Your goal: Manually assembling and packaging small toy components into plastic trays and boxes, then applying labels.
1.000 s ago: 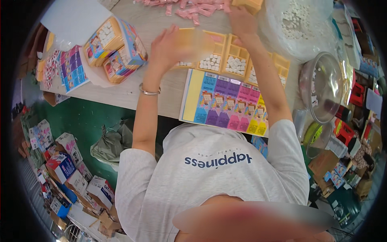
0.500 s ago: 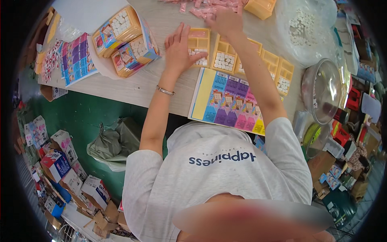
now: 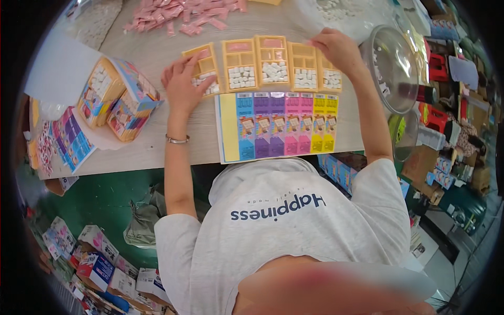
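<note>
A row of yellow plastic trays (image 3: 257,68) with small compartments lies across the table. White pellet-like pieces (image 3: 242,76) fill the near compartment of each. Pink packets (image 3: 272,43) lie in the far compartments of the three left trays. My left hand (image 3: 182,83) rests on the leftmost tray (image 3: 208,64), fingers stretched and thumb over the white pieces. At the right end, my right hand (image 3: 338,50) is closed in a pinch above the far edges of the last two trays. A bit of pink shows at its fingertips, apparently a small pink packet (image 3: 308,42).
A pile of pink packets (image 3: 181,14) lies at the far side. Printed colourful card sheets (image 3: 286,126) lie before the trays. Filled trays stand in an open carton (image 3: 137,79) at left. A bag of white pieces (image 3: 336,13) and a clear bowl (image 3: 391,68) are at right.
My right hand has moved from the pink pile to the right end of the tray row. My left hand stays on the leftmost tray. The whole view has shifted.
</note>
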`<move>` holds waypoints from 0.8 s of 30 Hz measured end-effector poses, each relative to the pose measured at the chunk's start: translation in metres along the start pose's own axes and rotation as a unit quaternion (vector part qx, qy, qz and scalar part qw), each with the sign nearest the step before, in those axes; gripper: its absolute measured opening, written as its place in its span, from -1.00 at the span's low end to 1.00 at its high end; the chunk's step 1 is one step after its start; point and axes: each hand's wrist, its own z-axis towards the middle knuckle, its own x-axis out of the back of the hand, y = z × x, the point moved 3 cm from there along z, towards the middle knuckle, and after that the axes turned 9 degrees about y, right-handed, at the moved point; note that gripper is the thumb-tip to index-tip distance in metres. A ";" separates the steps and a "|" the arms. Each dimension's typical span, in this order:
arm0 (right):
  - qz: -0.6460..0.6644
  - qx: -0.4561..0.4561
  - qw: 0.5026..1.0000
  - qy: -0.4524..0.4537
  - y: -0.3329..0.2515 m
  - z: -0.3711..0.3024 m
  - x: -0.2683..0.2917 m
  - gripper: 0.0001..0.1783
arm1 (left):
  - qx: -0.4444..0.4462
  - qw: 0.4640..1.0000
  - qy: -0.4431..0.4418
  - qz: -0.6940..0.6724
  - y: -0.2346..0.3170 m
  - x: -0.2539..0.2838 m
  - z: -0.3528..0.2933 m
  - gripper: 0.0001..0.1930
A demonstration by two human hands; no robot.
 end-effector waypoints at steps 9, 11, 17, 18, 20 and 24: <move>0.137 0.020 0.979 0.152 -0.035 0.029 -0.038 -0.71 | -0.111 0.993 -0.022 -0.027 0.064 -0.024 0.024 -0.56; 0.107 0.057 0.986 0.114 -0.052 0.068 -0.071 -0.72 | -0.174 0.984 -0.049 0.011 0.110 -0.048 0.031 -0.59; 0.004 -0.084 0.984 0.155 -0.043 0.154 -0.187 -0.81 | -0.236 0.968 -0.084 0.016 0.160 -0.118 0.030 -0.49; -0.032 -0.100 0.977 0.184 -0.084 0.163 -0.193 -0.78 | -0.257 0.965 -0.027 -0.049 0.142 -0.110 0.024 -0.50; 0.006 -0.048 0.994 0.096 -0.119 0.167 -0.187 -0.78 | -0.267 0.960 -0.083 0.012 0.127 -0.098 0.019 -0.36; -0.042 -0.137 0.960 0.240 -0.079 0.143 -0.140 -0.80 | -0.258 0.957 -0.127 0.025 0.131 -0.111 0.037 -0.36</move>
